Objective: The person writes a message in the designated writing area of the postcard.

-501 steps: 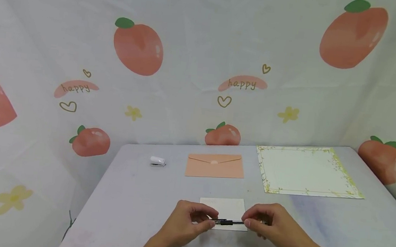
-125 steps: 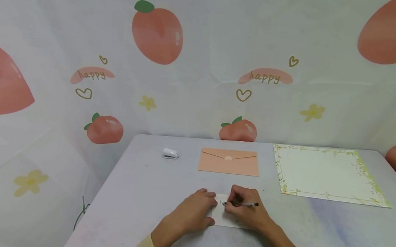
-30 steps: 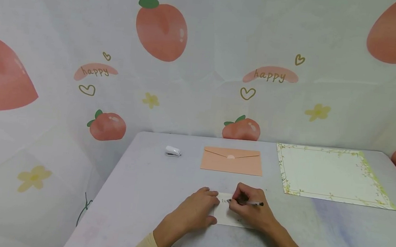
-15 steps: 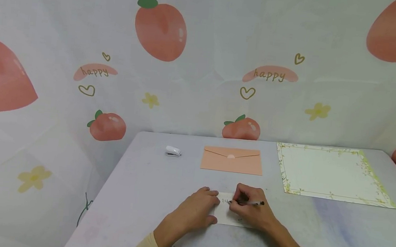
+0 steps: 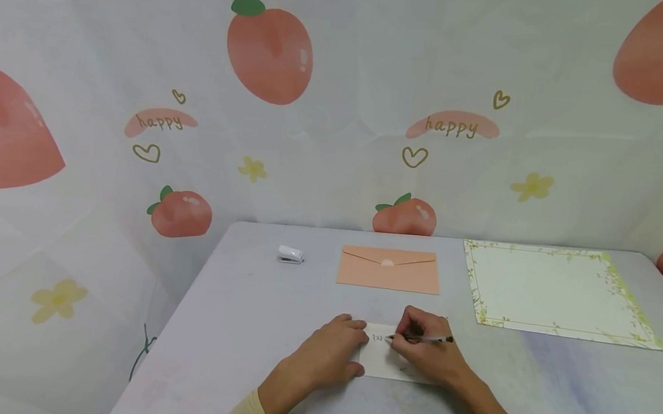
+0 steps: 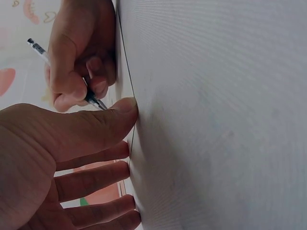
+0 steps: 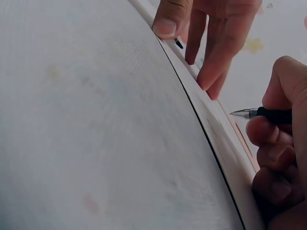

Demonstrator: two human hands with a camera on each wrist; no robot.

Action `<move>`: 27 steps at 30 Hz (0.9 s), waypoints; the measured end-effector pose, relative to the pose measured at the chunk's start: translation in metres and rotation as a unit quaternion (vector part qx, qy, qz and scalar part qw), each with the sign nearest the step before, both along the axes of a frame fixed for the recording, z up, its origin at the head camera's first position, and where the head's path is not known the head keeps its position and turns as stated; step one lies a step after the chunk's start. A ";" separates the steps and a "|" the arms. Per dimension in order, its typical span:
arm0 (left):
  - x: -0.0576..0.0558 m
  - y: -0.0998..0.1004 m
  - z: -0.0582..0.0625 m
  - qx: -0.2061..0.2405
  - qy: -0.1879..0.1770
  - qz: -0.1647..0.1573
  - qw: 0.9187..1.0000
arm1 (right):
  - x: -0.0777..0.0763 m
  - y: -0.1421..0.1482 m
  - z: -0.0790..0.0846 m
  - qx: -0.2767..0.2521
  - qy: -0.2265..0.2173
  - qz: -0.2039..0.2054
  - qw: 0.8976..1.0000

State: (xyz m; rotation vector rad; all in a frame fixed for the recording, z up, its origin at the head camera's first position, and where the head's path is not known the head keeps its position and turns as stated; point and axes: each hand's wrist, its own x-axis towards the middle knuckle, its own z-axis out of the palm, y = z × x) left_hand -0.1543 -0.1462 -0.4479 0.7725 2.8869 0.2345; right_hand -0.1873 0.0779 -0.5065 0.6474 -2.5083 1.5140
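Note:
My right hand [image 5: 428, 349] pinches a pen [image 5: 435, 339] between thumb and fingers, its metal tip [image 7: 244, 113] pointing left. The tip is over the upper part of a small white card [image 5: 379, 363], just right of a short row of dark handwriting [image 5: 377, 337]. A smaller dark mark lies lower on the card, beside the right hand. My left hand [image 5: 324, 349] rests on the card's left edge with fingers extended, its thumb [image 6: 125, 105] at the near edge. A small black tip [image 7: 178, 43] shows behind that thumb in the right wrist view. The right hand covers the card's right part.
Behind the card lies a closed peach envelope [image 5: 388, 276]. A small white stapler [image 5: 290, 254] stands at the back left. A large sheet with a floral border [image 5: 563, 292] lies at the back right. A fruit-patterned cloth [image 5: 326, 133] hangs behind the table.
Earliest, both hands held the pen over the card. Since then the right hand has taken it alone and the left has settled on the card. Handwriting has appeared; the pen has just moved right.

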 end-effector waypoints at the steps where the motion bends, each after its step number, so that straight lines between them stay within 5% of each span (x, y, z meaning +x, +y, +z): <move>1: 0.000 0.000 0.000 0.001 -0.001 0.000 1.000 | 0.000 0.001 0.000 -0.001 -0.002 0.000 1.000; 27: 0.000 0.001 -0.001 -0.003 -0.002 0.004 1.000 | 0.001 0.002 -0.006 -0.011 0.014 0.038 0.999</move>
